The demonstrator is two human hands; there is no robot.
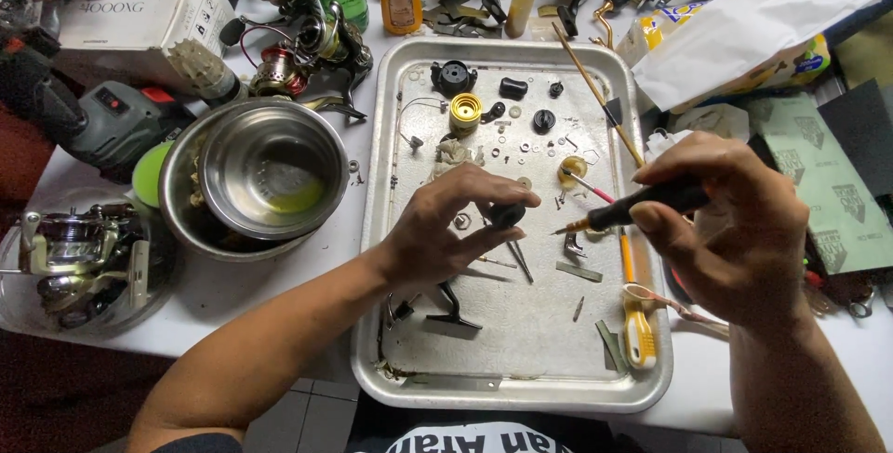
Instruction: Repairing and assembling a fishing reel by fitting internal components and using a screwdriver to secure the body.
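Small black reel part (507, 215) is sitting pinched between the thumb and fingertips of the left hand (445, 228), held just above the middle of the metal tray (521, 332). Going from the left edge of the worktop (279, 286), a clear tub holding a fishing reel (70, 262) is resting near the front left corner, and a steel bowl (270, 169) is nesting inside a larger one just beside the tray's left rim. The tray itself is lying at the front centre, carrying scattered washers, screws, a yellow spool piece (466, 111) toward its far end and a black handle arm (453, 307) near its front. Further right, the right hand (735, 230) is gripping a black-handled screwdriver (642, 206), fingers closed tightly around the handle, its tip pointing left toward the black part and stopping just short of it. A yellow toothbrush (638, 332) is lying along the tray's right rim, below that hand. A white bag (744, 34) is lying toward the far right corner
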